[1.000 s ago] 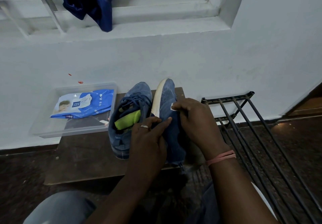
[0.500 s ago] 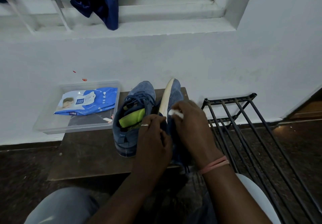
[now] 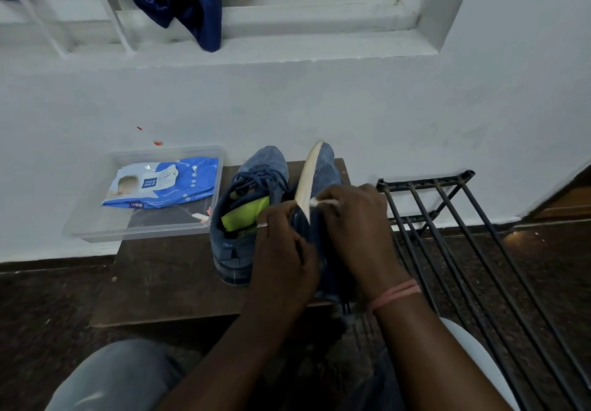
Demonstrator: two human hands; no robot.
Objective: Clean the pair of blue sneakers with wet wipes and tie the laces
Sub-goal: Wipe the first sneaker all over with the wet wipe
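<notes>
1. Now we see the right hand (image 3: 355,219) up at the sole edge of the tilted sneaker (image 3: 323,167), fingers curled round a small white wet wipe (image 3: 323,201); a second ago that hand sat lower, on the shoe's blue side, with only a speck of white showing.
2. We read the shift as the wiping passing from the fabric upper to the pale sole rim, which looks grubby along its length.
3. Our left hand (image 3: 281,244) grips the same shoe from its near side, fingers wrapped round the dark collar, much as it did before, keeping the shoe tipped on its side on the brown board (image 3: 166,279).
4. The other sneaker (image 3: 246,206) stands upright just beside it, laces loose, a yellow-green insert showing inside.
5. The wipes pack (image 3: 163,183) lies in the clear tray (image 3: 140,234) to the left, untouched.
6. We judge cleaning only partly done and no lace yet tied.
</notes>
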